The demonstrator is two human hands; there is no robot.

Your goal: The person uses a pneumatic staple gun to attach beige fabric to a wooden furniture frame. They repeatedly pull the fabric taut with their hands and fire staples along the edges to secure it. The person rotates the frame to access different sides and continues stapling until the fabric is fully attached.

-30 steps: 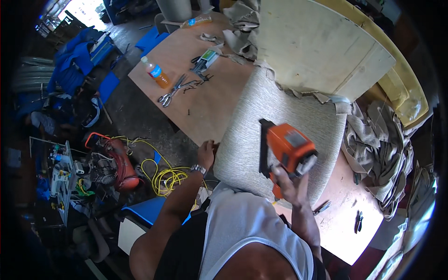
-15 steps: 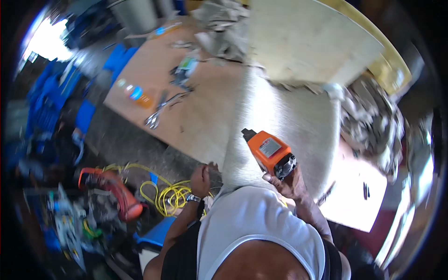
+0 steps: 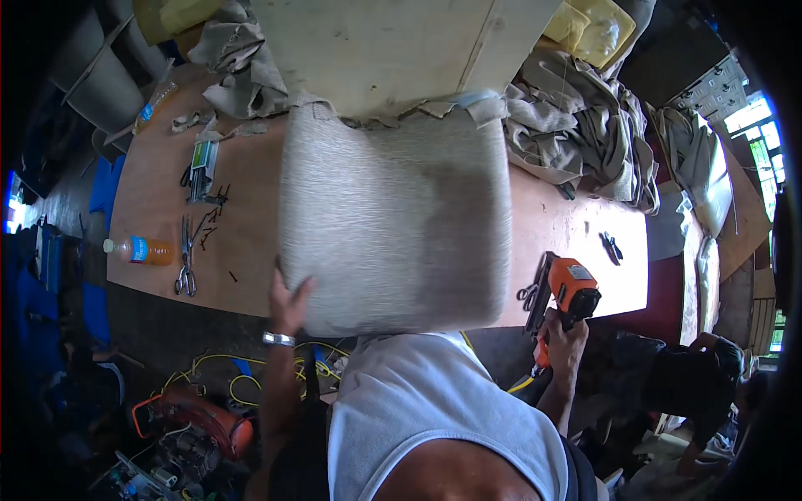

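Centrally, the cushion (image 3: 394,221) lies flat on the workbench (image 3: 576,230), its near edge overhanging the bench edge toward the person. It is a rounded rectangle covered in pale grey woven fabric with a fine ribbed texture. The left hand (image 3: 286,302) presses against its corner at 7 o'clock, fingers spread flat on the fabric, not pinching; a metal wristband (image 3: 278,339) sits just below. The right hand (image 3: 565,342), at 4 o'clock of the cushion, is wrapped tight around the handle of the staple gun (image 3: 565,292), an orange and black boxy tool held just off the bench edge, apart from the cushion.

At 12 o'clock a pale plywood panel (image 3: 401,46) touches the cushion's far edge, with loose fabric scraps (image 3: 238,67) at 11 o'clock and a crumpled heap of beige cloth (image 3: 585,138) at 2 o'clock. At 9 o'clock, well apart from the cushion, lie scissors (image 3: 185,259), a strip of staples (image 3: 200,167) and scattered small black fasteners. A plastic bottle (image 3: 138,249) with orange liquid rests on its side near the bench edge. Small black pliers (image 3: 611,247) lie at 3 o'clock. On the floor at 7 o'clock, a coiled yellow hose (image 3: 221,371) sits beside an orange compressor (image 3: 196,426). The bench is smooth brown board.
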